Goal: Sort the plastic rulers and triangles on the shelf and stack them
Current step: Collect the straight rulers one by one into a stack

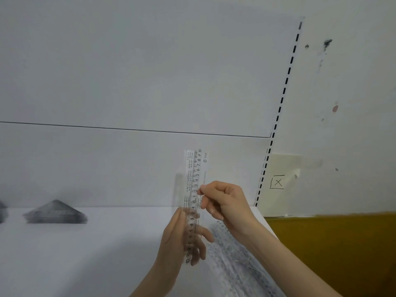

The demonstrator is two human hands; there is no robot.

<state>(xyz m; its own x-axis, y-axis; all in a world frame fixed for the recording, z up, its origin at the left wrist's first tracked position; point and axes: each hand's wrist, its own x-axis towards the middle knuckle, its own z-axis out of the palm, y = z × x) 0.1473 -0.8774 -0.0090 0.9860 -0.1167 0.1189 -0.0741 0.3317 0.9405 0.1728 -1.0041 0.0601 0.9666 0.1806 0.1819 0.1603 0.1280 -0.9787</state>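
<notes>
On the left of the shelf (107, 243) a stack of triangles (55, 212) sits neat, so that part looks done. In the middle our left hand (182, 239) holds the bottom of some clear rulers (194, 183), up in the air, and our right hand (222, 200) pinches them higher up with its fingers. Just right, a messy heap of rulers (235, 258) lies on the shelf, so we think lots is left.

Paper note (281, 168) (boxed X) beside slotted rail (284, 91), above mustard band (342, 249).
</notes>
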